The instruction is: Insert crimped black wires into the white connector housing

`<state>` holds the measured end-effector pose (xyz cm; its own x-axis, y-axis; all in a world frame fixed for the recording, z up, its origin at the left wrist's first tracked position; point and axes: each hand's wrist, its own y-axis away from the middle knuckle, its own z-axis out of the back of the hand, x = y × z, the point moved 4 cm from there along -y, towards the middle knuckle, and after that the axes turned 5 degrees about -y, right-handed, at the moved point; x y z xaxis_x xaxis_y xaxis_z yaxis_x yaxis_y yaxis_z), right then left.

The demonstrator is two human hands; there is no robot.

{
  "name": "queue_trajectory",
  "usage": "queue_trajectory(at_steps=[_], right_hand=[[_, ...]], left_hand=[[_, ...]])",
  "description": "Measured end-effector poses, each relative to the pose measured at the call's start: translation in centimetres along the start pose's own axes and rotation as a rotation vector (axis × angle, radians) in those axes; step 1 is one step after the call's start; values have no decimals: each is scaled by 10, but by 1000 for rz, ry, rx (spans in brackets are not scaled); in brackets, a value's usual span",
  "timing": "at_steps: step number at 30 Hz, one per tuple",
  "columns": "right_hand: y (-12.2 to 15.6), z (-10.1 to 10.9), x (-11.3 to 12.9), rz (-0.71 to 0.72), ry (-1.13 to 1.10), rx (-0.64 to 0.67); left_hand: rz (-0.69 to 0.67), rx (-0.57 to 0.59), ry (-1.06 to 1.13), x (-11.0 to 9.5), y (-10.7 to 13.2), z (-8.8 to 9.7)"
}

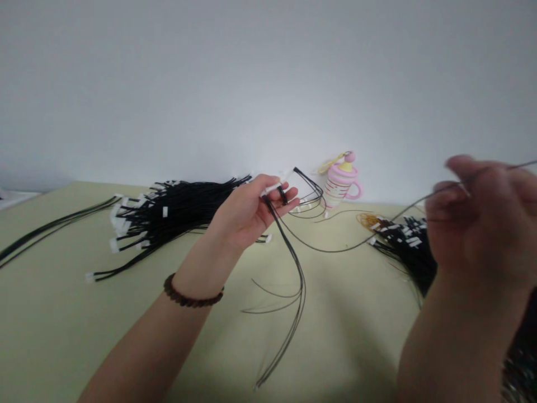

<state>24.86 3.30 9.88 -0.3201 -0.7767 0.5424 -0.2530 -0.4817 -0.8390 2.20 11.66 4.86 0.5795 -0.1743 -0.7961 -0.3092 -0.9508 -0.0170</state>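
Note:
My left hand [247, 212] is closed on a cable harness [297, 260], pinching a slim white piece [272, 187] between thumb and fingers. Several thin black wires hang from that hand and fan out toward the near side; others loop past the fingertips at the back. One long dark wire [335, 251] sags from the left hand across to my right hand [482, 229], which is raised at the right and smeared by motion. Its thumb and fingers are closed around this wire, whose far end passes out of the frame.
A large bundle of black cables with white connectors [184, 210] lies at the left. Another bundle [409, 240] with white ends lies at the right, beside yellowish rubber bands [369, 220]. A pink and white toy cup [339, 182] stands against the wall.

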Motion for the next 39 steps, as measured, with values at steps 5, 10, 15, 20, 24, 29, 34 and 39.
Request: queue_trajectory(at_steps=[5, 10, 15, 20, 24, 29, 34, 39], right_hand=[[21, -55, -2, -62, 46, 60], [35, -81, 8, 18, 194, 204], [39, -88, 15, 24, 307, 135], [41, -90, 9, 18, 327, 131], [40, -90, 7, 38, 311, 162], [40, -91, 6, 43, 317, 160], [42, -92, 3, 40, 316, 169], [42, -93, 2, 52, 312, 176]], left_hand=[[49, 53, -26, 0, 8, -5], [69, 68, -24, 2, 8, -7], [81, 82, -7, 3, 6, -6], [80, 95, -3, 3, 7, -7], [81, 102, -5, 2, 7, -8], [83, 91, -19, 1, 7, -7], [81, 71, -36, 2, 7, -7], [56, 36, -65, 1, 7, -7]])
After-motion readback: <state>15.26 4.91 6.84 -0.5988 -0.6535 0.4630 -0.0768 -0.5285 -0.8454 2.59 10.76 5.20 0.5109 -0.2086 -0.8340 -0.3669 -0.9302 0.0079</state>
